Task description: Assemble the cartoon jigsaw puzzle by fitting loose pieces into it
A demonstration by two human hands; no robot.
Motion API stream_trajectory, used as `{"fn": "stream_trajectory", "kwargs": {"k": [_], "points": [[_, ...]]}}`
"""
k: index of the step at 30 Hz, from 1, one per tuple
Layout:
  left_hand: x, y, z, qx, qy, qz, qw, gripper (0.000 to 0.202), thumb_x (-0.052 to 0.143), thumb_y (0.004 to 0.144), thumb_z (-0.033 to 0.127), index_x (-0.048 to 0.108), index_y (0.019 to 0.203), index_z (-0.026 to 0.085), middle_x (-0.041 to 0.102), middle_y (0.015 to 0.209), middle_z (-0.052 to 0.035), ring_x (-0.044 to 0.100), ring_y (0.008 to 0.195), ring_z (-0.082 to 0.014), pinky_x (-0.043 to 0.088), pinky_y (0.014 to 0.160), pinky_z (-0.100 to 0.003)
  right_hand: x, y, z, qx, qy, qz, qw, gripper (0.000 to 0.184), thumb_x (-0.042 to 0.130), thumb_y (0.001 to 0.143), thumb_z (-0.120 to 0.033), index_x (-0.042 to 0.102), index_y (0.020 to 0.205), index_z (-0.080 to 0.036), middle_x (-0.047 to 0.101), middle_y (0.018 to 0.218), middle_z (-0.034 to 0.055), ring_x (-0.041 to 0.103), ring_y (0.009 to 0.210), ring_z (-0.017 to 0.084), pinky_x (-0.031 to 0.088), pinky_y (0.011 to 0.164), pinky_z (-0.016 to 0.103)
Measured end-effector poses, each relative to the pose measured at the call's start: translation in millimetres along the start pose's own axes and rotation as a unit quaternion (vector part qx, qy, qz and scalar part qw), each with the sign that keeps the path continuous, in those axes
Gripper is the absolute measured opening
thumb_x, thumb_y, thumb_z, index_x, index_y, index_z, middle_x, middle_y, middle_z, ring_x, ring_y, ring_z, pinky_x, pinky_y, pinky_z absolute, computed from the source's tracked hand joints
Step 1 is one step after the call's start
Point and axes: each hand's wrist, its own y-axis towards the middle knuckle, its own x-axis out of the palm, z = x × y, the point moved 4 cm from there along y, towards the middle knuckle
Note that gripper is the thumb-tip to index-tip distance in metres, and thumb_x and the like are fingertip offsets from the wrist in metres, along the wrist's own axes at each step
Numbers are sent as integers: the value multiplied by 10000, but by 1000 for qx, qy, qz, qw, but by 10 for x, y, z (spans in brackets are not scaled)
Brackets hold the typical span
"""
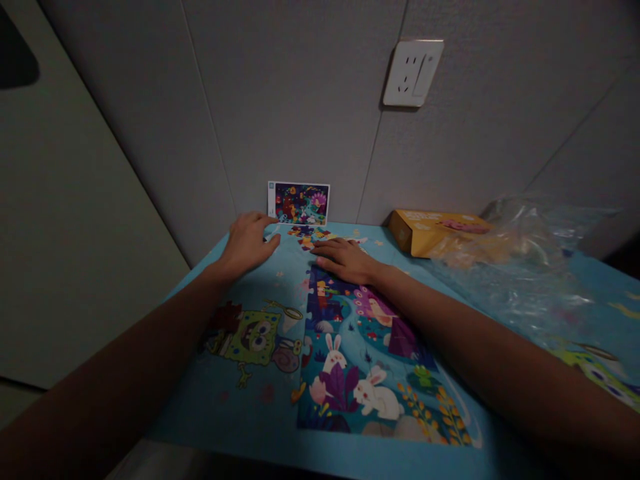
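Observation:
A partly joined jigsaw puzzle (pixel 360 347) with white rabbits, a stream and purple plants lies on the blue cartoon-print table cover. My right hand (pixel 350 261) rests nearly flat at its far edge, fingers stretched left toward some loose puzzle pieces (pixel 306 233). Whether a piece lies under those fingers is hidden. To the left, my left hand (pixel 247 240) hovers or rests near the table's back edge, thumb and fingers apart, with nothing visible in it. Its fingertips are close to the lower left corner of a picture card (pixel 302 203), which leans upright against the wall.
A yellow box (pixel 435 230) stands at the back right, with a crumpled clear plastic bag (pixel 530 260) against and in front of it. Grey wall panels with a white socket (pixel 413 73) rise behind the table. A pale panel (pixel 75 200) borders the left side.

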Motion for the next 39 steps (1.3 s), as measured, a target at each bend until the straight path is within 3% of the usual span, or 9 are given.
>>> {"fn": "stream_trajectory", "kwargs": {"k": [4,8,12,16,19,25,28,32,39], "points": [[238,-90,345,167,-66,-118,977,497,471,888,423,577,1304,171,537,1405,-112,467,1310,-251,349,1108,-404,0,-30,-4,-50,74,24,996,414,382,995,-406,608,1252,-173,602,1328,117,539,1236,249,372,1051,453],[488,-177,417,181,-46,-243,952,611,409,927,506,438,1428,159,360,1541,-134,330,1424,-251,265,1156,-400,-39,38,128,3,94,86,992,316,456,942,-241,631,1193,-162,659,1208,108,594,1134,220,430,1004,392],[489,-169,400,182,-42,-250,950,613,392,940,506,448,1422,133,349,1540,-149,314,1432,-263,256,1162,-408,-94,389,215,61,-9,77,995,405,468,896,-145,600,1278,-136,578,1309,152,541,1205,245,403,1039,389],[445,-168,399,184,-34,-255,949,610,388,944,493,454,1415,110,356,1531,-171,327,1424,-281,270,1155,-422,-4,742,187,94,-62,14,994,435,392,980,-371,509,1396,-323,371,1532,72,411,1337,346,374,1029,552],[434,-182,395,185,-33,-260,947,624,394,943,492,440,1424,97,350,1533,-177,321,1427,-276,254,1163,-401,80,769,201,166,-54,17,985,456,307,991,-488,578,1327,-341,529,1412,78,489,1264,350,403,980,573],[408,-190,386,173,-42,-266,947,630,386,936,508,422,1439,129,328,1554,-131,311,1433,-250,227,1171,-371,-30,525,368,287,-98,67,950,406,472,920,-448,732,1069,-173,696,1091,190,620,1046,353,447,912,513],[410,-188,389,171,-36,-274,946,647,380,934,508,403,1453,122,315,1562,-130,301,1438,-249,213,1175,-363,-55,516,382,256,-93,86,958,426,418,952,-425,693,1180,-194,618,1272,174,558,1163,349,420,962,515],[409,-186,398,171,-32,-276,945,659,373,935,506,393,1459,106,306,1565,-139,303,1435,-255,214,1173,-356,100,612,288,136,-55,11,989,458,307,981,-521,556,1337,-375,393,1519,38,369,1354,359,339,1022,612],[393,-184,411,157,-32,-297,941,684,364,931,522,371,1469,100,283,1574,-132,267,1450,-242,189,1178,-352,45,553,366,255,-66,52,963,330,458,924,-381,659,1175,-304,590,1270,95,540,1161,342,412,955,557]]}}
